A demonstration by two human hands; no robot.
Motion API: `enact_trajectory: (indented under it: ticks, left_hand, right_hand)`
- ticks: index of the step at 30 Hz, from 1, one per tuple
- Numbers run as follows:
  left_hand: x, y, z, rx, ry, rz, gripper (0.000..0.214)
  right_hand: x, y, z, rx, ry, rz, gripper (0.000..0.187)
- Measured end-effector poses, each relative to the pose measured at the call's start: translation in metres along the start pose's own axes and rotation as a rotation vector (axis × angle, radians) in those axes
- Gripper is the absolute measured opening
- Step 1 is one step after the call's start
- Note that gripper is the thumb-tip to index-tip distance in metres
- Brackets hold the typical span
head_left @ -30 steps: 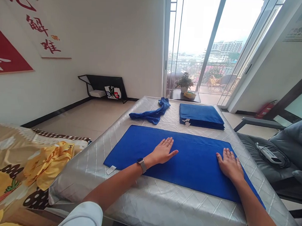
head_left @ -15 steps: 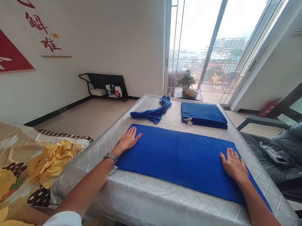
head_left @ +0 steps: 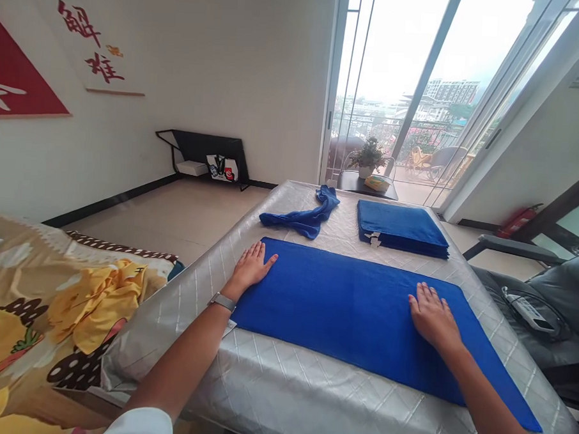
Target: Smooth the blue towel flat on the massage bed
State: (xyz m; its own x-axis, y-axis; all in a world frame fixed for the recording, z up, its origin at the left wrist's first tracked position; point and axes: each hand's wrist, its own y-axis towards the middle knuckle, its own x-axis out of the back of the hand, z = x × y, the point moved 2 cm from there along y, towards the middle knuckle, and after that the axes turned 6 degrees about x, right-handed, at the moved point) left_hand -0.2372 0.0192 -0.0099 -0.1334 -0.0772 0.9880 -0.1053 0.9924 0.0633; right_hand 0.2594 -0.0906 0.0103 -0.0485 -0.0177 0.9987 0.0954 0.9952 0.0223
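A long blue towel [head_left: 343, 309] lies spread flat across a silver quilted mattress [head_left: 310, 397]. My left hand [head_left: 251, 268] rests flat and open on the towel's left end, a watch on its wrist. My right hand [head_left: 431, 316] lies flat and open on the towel toward its right side. Behind the towel sit a crumpled blue towel [head_left: 301, 216] and a neat stack of folded blue towels [head_left: 400, 228].
A bed with a yellow patterned blanket [head_left: 50, 309] stands at the left. A grey chair with a remote [head_left: 530, 310] is at the right. A small table with a potted plant [head_left: 367, 159] stands by the glass balcony doors. A black shelf [head_left: 203, 152] leans against the far wall.
My left hand has slid from the towel's middle to its left end. My right hand has shifted slightly inward. The view has drifted to the left.
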Motion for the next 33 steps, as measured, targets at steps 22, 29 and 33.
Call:
enact_trajectory:
  ticks: [22, 29, 33]
  left_hand:
    - [0.003, 0.0, 0.002, -0.003, -0.027, 0.027, 0.084]
    - [0.001, 0.0, 0.002, 0.002, 0.009, 0.014, 0.083]
    - [0.009, 0.001, -0.001, 0.019, 0.07, 0.068, 0.084]
  right_hand:
    - [-0.016, 0.052, -0.031, -0.032, 0.09, 0.04, 0.074]
    - [-0.021, 0.04, -0.085, -0.18, 0.15, -0.03, 0.078]
    - [-0.018, 0.039, -0.079, -0.195, 0.153, -0.02, 0.078]
